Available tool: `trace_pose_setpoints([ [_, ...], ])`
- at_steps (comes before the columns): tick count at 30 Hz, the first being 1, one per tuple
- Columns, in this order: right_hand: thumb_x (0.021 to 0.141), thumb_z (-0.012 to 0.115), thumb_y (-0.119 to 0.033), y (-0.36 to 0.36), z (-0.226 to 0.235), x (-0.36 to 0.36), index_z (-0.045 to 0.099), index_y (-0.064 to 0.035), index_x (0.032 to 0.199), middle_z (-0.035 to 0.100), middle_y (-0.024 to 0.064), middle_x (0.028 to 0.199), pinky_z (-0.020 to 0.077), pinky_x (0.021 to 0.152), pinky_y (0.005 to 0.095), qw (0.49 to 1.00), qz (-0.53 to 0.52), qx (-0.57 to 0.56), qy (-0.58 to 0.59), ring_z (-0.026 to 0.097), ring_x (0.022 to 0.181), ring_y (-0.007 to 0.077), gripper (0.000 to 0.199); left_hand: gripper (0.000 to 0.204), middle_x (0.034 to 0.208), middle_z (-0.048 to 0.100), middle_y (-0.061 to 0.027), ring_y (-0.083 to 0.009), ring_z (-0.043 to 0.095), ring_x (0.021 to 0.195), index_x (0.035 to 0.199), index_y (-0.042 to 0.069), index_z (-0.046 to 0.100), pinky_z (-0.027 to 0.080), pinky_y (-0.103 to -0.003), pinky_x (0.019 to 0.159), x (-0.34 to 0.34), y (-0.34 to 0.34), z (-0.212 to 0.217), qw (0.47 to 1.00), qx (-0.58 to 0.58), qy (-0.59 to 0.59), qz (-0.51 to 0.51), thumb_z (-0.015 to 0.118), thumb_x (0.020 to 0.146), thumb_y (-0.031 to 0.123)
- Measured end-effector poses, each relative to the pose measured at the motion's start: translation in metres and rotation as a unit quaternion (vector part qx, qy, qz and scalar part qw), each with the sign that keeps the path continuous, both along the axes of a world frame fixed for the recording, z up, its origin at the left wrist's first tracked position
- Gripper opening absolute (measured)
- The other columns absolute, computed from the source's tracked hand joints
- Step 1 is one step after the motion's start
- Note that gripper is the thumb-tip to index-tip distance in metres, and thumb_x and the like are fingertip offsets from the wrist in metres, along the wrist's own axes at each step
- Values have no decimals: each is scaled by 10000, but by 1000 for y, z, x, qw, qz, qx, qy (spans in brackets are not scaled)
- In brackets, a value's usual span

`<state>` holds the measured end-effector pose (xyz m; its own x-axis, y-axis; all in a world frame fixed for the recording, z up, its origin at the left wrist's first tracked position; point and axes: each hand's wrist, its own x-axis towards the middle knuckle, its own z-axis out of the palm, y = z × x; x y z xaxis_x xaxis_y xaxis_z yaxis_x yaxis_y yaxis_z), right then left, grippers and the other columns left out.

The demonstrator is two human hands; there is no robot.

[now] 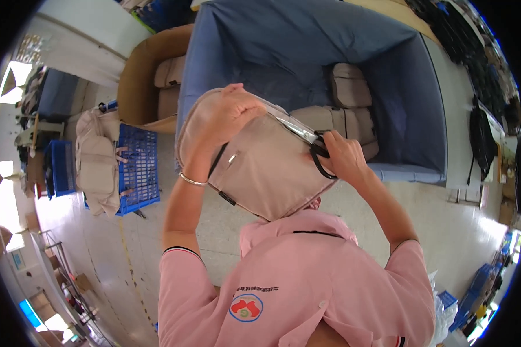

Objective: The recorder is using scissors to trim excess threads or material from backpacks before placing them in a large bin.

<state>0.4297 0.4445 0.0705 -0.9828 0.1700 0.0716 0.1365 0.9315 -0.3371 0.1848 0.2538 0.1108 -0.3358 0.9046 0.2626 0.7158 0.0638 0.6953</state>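
A beige fabric bag [266,168] with a small zipper pull and a black tab is held up in front of me, over the near edge of the blue bin. My left hand [234,115] is closed on the bag's upper left edge, its fingers curled; a metal bangle circles that wrist. In my right hand [344,156] is a pair of scissors [298,128] with black handles. Their silver blades point left along the bag's top edge toward my left hand. Whether they have hold of any thread or fabric is too small to tell.
Beyond the bag stands a large blue fabric-lined bin [411,104] containing several beige bags [351,87]. A brown bin [134,81] with similar bags adjoins it. To the left, another beige bag [97,165] lies against a blue plastic crate [139,168]. A black bag [481,139] hangs at right.
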Motion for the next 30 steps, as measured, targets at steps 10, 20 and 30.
trace_pose_setpoints([
  [10, 852, 771, -311, 19, -60, 17, 486, -34, 789, 448, 89, 639, 386, 518, 353, 921, -246, -255, 158, 415, 532, 205, 403, 171, 922, 690, -75, -182, 633, 887, 946, 35, 717, 442, -346, 973, -78, -157, 0, 936, 50, -42, 345, 707, 877, 192],
  [20, 873, 760, -331, 9, -104, 65, 394, -22, 686, 343, 99, 562, 296, 484, 359, 870, -400, -290, 5, 300, 552, 162, 514, 387, 1241, 637, -133, -227, 611, 1113, 1248, -36, 606, 488, -358, 985, -260, -329, -11, 713, 412, -240, 514, 637, 967, 229],
  [30, 850, 744, -456, 76, -96, 105, 449, -7, 690, 460, 163, 591, 359, 552, 437, 849, -495, -171, -77, 420, 542, 336, 561, 231, 1039, 698, -133, -236, 653, 897, 1083, -67, 696, 547, -359, 794, -317, -207, -207, 678, 159, -147, 703, 606, 919, 68],
])
